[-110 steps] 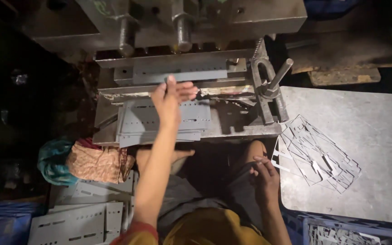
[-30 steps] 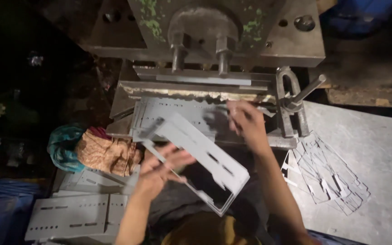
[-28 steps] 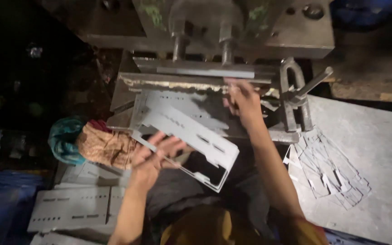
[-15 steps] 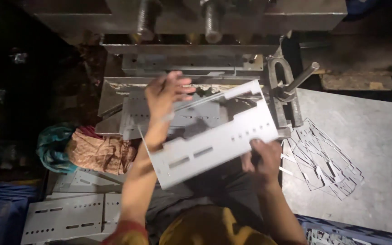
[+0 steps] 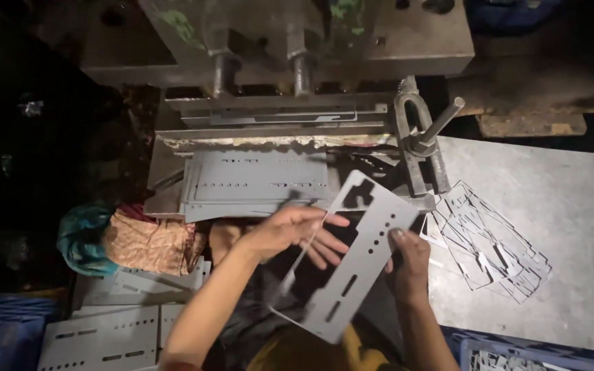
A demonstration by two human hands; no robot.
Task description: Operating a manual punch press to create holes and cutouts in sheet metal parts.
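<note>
Grey punched metal plate [image 5: 352, 271] slants lengthwise from lower-left to upper-right.

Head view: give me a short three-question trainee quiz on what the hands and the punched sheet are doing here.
1. True or false: both hands grip the punched metal sheet.
2. Where does the heap of cut-out scrap frames lie? A) on the grey table at right; B) on the cloth bundle.
3. Fill in: the right hand clasps the sheet's ___ edge.

Key: 1 true, the left hand holds the opposite edge; 2 A; 3 right.
</note>
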